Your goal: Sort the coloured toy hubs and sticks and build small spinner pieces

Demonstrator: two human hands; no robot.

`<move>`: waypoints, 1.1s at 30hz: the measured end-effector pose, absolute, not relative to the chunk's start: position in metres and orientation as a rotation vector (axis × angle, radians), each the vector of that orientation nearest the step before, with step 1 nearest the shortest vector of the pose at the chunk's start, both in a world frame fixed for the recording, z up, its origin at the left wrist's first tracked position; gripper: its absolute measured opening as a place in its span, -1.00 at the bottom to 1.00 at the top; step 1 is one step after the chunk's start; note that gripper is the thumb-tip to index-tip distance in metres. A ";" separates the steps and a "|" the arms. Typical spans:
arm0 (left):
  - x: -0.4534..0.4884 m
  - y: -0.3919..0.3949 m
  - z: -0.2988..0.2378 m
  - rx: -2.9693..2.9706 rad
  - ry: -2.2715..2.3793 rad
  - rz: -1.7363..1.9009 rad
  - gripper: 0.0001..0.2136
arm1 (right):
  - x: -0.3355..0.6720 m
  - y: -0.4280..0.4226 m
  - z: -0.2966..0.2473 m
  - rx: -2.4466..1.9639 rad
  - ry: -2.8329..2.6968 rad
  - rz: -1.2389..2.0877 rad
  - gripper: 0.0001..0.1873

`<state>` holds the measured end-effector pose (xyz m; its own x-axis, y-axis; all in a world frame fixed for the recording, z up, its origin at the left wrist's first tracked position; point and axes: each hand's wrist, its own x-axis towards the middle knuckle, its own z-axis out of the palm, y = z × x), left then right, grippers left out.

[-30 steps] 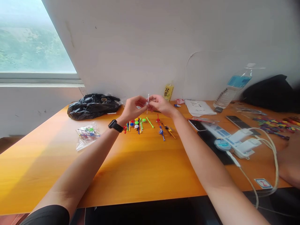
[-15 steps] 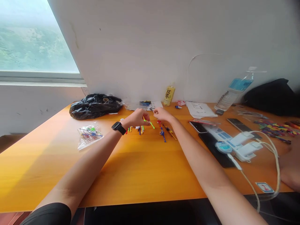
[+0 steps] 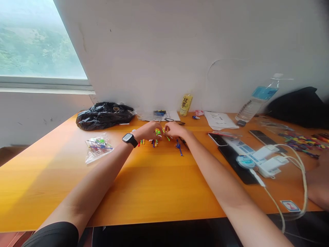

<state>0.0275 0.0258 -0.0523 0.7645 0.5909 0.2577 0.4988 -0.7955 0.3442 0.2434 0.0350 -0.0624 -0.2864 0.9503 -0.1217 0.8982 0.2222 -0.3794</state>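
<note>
Close over the table, my left hand (image 3: 149,130), with a black watch at the wrist, has its fingers closed on a small green plastic piece (image 3: 158,132). My right hand (image 3: 175,129) is pinched right beside it, fingertips almost meeting the left ones; what it holds is too small to make out. A slim green tip (image 3: 168,138) shows below the right fingers. Under and around the left hand lie several small coloured plastic pieces (image 3: 153,143), partly covered. A blue plastic piece (image 3: 179,148) lies nearer me, below the right wrist, beside dark thin sticks partly hidden by that wrist.
A clear bag of pieces (image 3: 99,148) and a black plastic bag (image 3: 104,116) lie left. Glasses (image 3: 175,121), a yellow bottle (image 3: 185,105) and papers (image 3: 220,120) are behind. Right are phones, a power strip (image 3: 257,161) with cables, a water bottle (image 3: 257,101) and another person's arm (image 3: 318,181).
My right hand has come left and slightly down to the green piece at my left hand. Glasses it covered now show behind it. The left hand has barely shifted.
</note>
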 end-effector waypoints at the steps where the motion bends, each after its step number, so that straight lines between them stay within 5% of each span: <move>1: 0.026 0.027 -0.053 2.697 0.872 0.503 -0.78 | 0.243 0.035 -0.063 -1.784 -2.358 0.566 -0.68; 7: 0.021 0.029 -0.058 2.635 0.916 0.451 -0.78 | 0.244 0.035 -0.059 -1.831 -2.377 0.525 -0.83; 18: 0.015 0.037 -0.060 2.626 0.929 0.532 -0.53 | 0.274 0.034 -0.044 -2.038 -2.201 0.349 -0.77; 24: 0.010 0.034 -0.042 2.580 0.941 0.769 -0.62 | 0.279 0.039 -0.041 -2.062 -2.212 0.499 -0.91; 33: 0.013 0.022 -0.024 2.580 0.940 0.832 -0.72 | 0.282 0.035 -0.035 -2.011 -2.176 0.717 -0.80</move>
<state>0.0125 0.0222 -0.0236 0.6241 0.6566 0.4235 0.5003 -0.7522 0.4288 0.2817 0.0351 -0.0346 -0.1269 0.9616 -0.2433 0.9179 0.0209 -0.3962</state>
